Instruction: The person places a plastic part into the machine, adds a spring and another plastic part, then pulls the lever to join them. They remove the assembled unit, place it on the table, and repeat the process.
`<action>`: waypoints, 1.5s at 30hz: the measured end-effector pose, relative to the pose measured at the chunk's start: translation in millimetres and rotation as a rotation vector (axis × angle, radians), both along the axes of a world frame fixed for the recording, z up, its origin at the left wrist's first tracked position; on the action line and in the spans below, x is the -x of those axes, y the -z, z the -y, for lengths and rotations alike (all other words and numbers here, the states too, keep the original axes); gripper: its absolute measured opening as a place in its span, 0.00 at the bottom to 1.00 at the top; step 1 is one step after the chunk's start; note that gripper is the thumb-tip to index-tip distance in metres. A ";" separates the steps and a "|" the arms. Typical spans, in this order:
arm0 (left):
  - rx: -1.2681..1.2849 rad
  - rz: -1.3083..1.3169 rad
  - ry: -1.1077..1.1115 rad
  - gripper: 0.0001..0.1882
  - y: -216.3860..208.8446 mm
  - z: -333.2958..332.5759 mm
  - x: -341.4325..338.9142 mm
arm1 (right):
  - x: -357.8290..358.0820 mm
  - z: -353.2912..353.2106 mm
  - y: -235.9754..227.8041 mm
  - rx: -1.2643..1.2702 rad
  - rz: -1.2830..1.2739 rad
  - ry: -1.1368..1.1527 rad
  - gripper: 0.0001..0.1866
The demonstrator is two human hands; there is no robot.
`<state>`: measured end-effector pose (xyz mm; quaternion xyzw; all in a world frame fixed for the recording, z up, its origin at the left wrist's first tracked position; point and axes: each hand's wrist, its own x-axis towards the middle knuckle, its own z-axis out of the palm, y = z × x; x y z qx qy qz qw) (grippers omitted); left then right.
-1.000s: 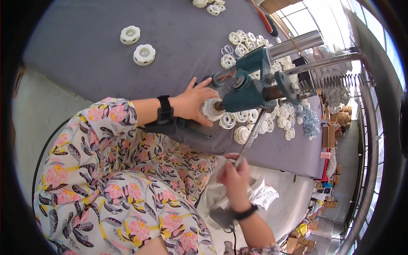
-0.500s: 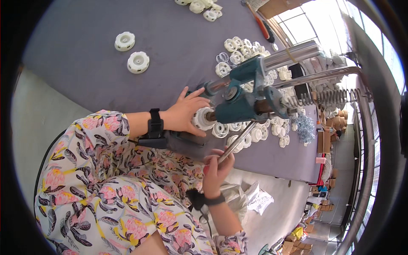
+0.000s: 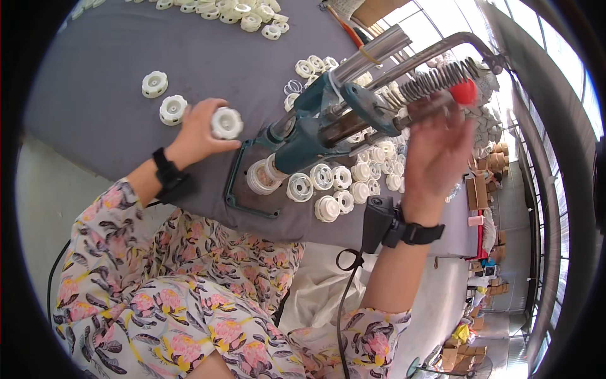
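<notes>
A white round plastic wheel-like part (image 3: pixel 226 123) is in my left hand (image 3: pixel 197 130), pinched between thumb and fingers just left of the press base. The green hand press (image 3: pixel 307 149) stands with its frame-shaped base (image 3: pixel 231 180) on the table. Under its ram sits a round whitish fixture (image 3: pixel 260 177). My right hand (image 3: pixel 437 148) is raised beside the lever with the red ball knob (image 3: pixel 464 93). Motion blurs its fingers, and whether they grip the lever cannot be made out.
Two white wheels (image 3: pixel 173 110) lie left of my left hand. Several white rings and caps (image 3: pixel 322 177) spread right of the press, more white parts (image 3: pixel 250 23) at the far edge. An orange-handled tool (image 3: pixel 346 26) lies behind the press. A coil spring (image 3: pixel 442 77) runs alongside the lever.
My left hand has moved away from the press to the left, carrying the white wheel. The lever has swung up, my right hand rising with it. The view has shifted.
</notes>
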<state>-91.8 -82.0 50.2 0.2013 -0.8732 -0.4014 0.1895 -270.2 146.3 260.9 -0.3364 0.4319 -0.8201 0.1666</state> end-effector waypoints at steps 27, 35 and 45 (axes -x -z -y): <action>-0.697 0.096 0.832 0.21 11.6 -10.0 157.2 | 80.3 -147.2 201.9 -1.481 -0.589 0.711 0.18; -0.706 0.086 0.746 0.21 1.9 -1.9 131.5 | 96.5 -118.2 199.1 -1.711 -0.786 0.558 0.32; -0.703 0.047 0.621 0.21 -24.2 11.4 98.5 | 102.6 -111.9 187.9 -1.838 -0.883 0.488 0.34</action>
